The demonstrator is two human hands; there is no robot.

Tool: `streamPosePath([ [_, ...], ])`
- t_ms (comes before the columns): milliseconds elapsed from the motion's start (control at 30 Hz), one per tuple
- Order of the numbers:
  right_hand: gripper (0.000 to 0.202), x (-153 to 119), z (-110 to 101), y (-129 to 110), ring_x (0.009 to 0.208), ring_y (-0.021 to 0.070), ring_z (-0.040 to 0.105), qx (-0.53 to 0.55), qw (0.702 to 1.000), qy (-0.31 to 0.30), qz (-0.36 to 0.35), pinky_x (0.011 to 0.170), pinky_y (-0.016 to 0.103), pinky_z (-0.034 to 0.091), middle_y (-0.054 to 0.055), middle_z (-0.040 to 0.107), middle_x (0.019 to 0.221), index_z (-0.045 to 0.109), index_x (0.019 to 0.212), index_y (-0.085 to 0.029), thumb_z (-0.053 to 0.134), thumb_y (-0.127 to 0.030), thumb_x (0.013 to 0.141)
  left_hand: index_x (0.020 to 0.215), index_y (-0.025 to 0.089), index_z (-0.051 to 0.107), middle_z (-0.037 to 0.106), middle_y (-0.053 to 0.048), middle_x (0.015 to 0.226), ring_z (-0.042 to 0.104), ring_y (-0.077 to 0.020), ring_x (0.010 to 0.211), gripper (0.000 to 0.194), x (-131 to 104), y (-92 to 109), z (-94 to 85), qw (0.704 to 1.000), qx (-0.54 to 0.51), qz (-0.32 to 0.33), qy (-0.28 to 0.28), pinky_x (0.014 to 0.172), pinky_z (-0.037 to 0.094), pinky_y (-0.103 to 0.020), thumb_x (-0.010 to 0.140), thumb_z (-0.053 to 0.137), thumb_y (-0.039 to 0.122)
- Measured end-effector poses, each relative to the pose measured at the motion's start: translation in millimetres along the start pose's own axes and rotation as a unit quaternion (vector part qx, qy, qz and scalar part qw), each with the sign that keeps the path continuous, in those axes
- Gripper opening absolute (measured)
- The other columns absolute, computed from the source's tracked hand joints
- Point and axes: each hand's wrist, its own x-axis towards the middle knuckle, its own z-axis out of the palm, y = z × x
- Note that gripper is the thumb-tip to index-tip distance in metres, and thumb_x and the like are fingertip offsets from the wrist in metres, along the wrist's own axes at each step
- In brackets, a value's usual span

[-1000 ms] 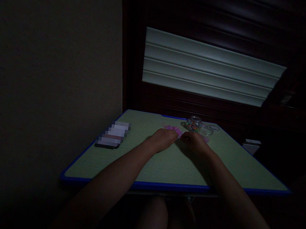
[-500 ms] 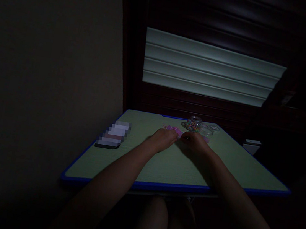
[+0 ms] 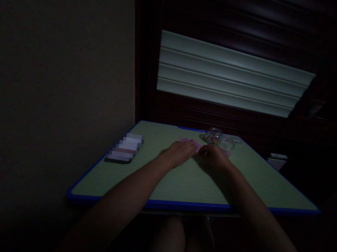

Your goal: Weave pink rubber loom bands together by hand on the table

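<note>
Two bare hands are close together over the far part of a pale green bench (image 3: 153, 183) with a blue edge. The left hand (image 3: 180, 152) has its fingers bent down at the near side of some small pink bits (image 3: 188, 140). The fingers look like they touch the pink bits, but it is too dark to tell if they grip one. The right hand (image 3: 216, 155) is curled, with its fingertips just beside the left hand. I cannot tell if it holds something small.

The pink bits lie on the bench, in a little pile that the left hand partly hides. Behind the right hand stands a round clear jar (image 3: 214, 137) with lots of small colored rings inside. Just beside it, on the right, is a low clear tub (image 3: 227, 144). A bit of pink shows low down there, close to the right hand. A flat clear thing (image 3: 236, 141) lies behind the tub, near the bench's far right corner.

Well apart from the hands, a flat thing (image 3: 125, 148) with a blurry top lies by the bench's left edge. Two knees (image 3: 173, 239) show below the near edge.
</note>
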Motion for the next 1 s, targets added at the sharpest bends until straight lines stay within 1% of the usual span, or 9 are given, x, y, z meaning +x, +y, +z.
streamPosePath([
  [133,0.016,-0.5,-0.8,-2.0,0.061,0.0122,0.055,0.003,1.000,0.009,0.004,0.056,0.022,0.038,0.004,0.065,0.072,0.065,0.080,-0.014,0.052,-0.017,0.073,0.101,0.014,0.055,0.060,-0.008,0.100,0.057,-0.0173,0.090,0.027,-0.1,-0.8,0.3,1.000,-0.010,0.000,-0.027,0.074,0.044,-0.028,0.090,0.036,0.031],
  [267,0.015,-0.2,-0.8,-1.7,0.060,0.0119,0.054,0.012,1.000,0.022,-0.001,0.056,0.021,0.038,0.004,0.064,0.071,0.065,0.079,-0.014,0.051,-0.019,0.073,0.098,0.014,0.055,0.060,-0.009,0.101,0.057,-0.0181,0.090,0.024,0.2,-1.3,-0.2,0.999,-0.009,-0.008,-0.036,0.074,0.044,-0.028,0.089,0.037,0.027],
  [433,0.015,0.2,-0.7,-1.1,0.060,0.0118,0.054,0.007,1.000,0.021,0.000,0.056,0.021,0.038,0.004,0.064,0.072,0.064,0.079,-0.013,0.051,-0.017,0.072,0.093,0.014,0.057,0.061,-0.009,0.098,0.058,-0.0181,0.090,0.024,0.8,-2.4,-0.4,0.999,-0.005,0.006,-0.045,0.074,0.044,-0.028,0.089,0.035,0.024],
  [633,0.015,0.5,-0.7,-3.2,0.061,0.0113,0.054,0.010,1.000,0.012,0.001,0.057,0.020,0.038,0.004,0.064,0.071,0.064,0.077,-0.013,0.051,-0.014,0.070,0.093,0.014,0.057,0.061,-0.010,0.098,0.058,-0.0191,0.089,0.025,2.0,-0.9,-0.7,0.999,0.007,-0.007,-0.050,0.072,0.044,-0.029,0.089,0.035,0.023],
  [833,0.015,-0.1,-2.0,-3.8,0.061,0.0115,0.054,0.017,1.000,0.014,-0.008,0.056,0.021,0.038,0.004,0.064,0.072,0.065,0.078,-0.013,0.051,-0.016,0.072,0.091,0.015,0.058,0.061,-0.009,0.097,0.057,-0.0183,0.089,0.024,0.9,-1.3,0.1,0.999,0.006,0.005,-0.048,0.074,0.044,-0.029,0.088,0.035,0.021],
  [1000,0.018,0.1,0.2,-0.6,0.060,0.0117,0.054,0.007,1.000,0.021,0.003,0.055,0.021,0.038,0.005,0.064,0.072,0.065,0.085,-0.013,0.055,-0.022,0.073,0.093,0.014,0.057,0.061,-0.010,0.097,0.058,-0.0187,0.090,0.023,1.0,-1.4,-0.9,0.999,-0.005,0.005,-0.044,0.074,0.044,-0.029,0.088,0.036,0.022],
])
